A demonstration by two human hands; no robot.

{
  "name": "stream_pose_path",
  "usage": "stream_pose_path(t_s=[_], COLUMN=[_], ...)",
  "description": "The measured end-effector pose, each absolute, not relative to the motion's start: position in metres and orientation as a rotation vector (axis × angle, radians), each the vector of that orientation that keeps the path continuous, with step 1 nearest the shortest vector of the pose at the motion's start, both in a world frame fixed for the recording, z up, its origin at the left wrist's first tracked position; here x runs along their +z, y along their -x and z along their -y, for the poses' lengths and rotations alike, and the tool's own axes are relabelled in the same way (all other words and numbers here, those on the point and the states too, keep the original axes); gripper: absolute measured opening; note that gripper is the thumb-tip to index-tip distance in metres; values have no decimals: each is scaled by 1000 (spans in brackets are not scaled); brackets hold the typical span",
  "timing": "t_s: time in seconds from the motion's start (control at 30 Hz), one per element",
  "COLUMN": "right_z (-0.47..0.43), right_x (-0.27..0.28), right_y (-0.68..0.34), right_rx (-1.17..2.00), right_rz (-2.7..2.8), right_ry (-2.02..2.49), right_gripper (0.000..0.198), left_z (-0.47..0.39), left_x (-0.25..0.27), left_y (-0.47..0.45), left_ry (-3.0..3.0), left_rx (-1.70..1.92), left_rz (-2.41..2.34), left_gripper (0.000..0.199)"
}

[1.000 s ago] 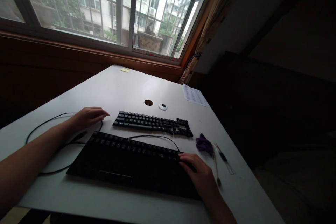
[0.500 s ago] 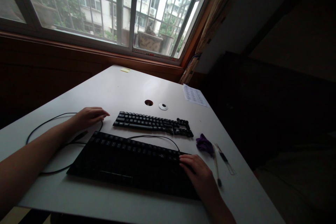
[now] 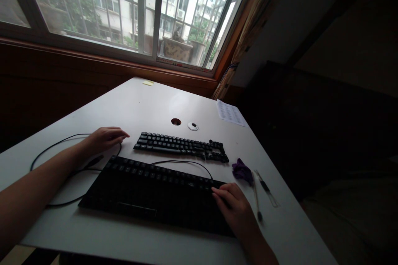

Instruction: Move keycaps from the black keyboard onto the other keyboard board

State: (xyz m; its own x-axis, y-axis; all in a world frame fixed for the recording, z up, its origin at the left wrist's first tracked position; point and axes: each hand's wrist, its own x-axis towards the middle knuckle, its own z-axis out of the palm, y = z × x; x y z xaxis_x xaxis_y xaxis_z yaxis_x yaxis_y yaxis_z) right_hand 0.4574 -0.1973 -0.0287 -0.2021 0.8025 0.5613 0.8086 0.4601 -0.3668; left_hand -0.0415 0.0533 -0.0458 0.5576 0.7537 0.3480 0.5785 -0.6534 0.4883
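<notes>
A black keyboard lies near the front of the white table, with keycaps along its far rows and a bare dark area nearer me. Over its right end is my right hand, thumb and fingers pinched together; anything between them is too small to make out. Beyond the keyboard, black keycaps lie in rows, set out like a keyboard layout. My left hand rests on the table left of those keycaps, apart from them, fingers loosely stretched and seemingly holding nothing.
A black cable loops under my left forearm. Right of the keyboard lie a purple cloth, a thin brush and a wire keycap puller. Behind are a cable hole, its white cover and a printed sheet.
My right hand's fingers have drawn together into a pinch and lifted slightly at the keyboard's right end. My left hand has stayed where it was.
</notes>
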Motion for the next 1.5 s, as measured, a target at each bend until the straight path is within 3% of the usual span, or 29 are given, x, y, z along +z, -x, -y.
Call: stream_pose_path(t_s=[1.5], right_z=[204], right_x=[-27], right_y=[-455], right_rx=[71], right_rz=[1974], right_ry=[1372], right_gripper=[26], left_z=[-52], left_x=[-46], left_y=[42], left_ry=[-2485], left_rx=[780], left_rz=[-1076], left_gripper=[40])
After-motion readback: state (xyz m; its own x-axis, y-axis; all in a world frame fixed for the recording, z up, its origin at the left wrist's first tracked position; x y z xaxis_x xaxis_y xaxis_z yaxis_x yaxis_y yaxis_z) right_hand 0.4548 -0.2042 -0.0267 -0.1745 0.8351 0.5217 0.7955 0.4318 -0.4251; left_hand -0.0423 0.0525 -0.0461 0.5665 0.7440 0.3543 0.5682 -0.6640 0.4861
